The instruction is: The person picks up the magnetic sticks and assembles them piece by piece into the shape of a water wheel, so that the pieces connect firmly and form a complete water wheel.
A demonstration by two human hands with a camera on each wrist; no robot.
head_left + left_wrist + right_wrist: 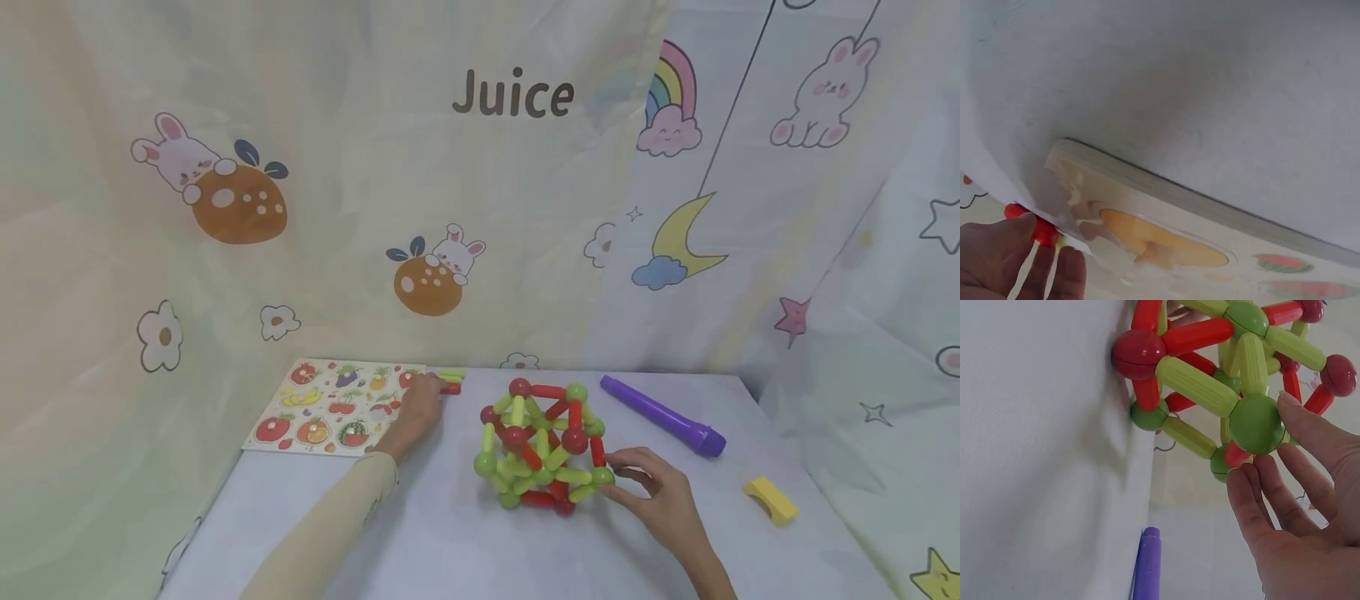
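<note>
A ball-and-rod magnetic structure [551, 475], built of red and green balls joined by red and light green rods, stands on the table. My right hand [660, 496] pinches a green ball [1258, 424] at its right side, thumb on one side and fingers on the other. Past the structure's left side, my left hand [416, 412] reaches to the far corner of the fruit puzzle board [288, 392]. There its thumb and fingers pinch a short red rod [1040, 230]. Light green rods [452, 374] lie just behind that red one.
A purple toy microphone [663, 415] lies behind and to the right of the structure. Nearer the right edge of the white table [450, 550] is a yellow arched block [771, 500]. A printed curtain [337, 192] hangs along the back and sides.
</note>
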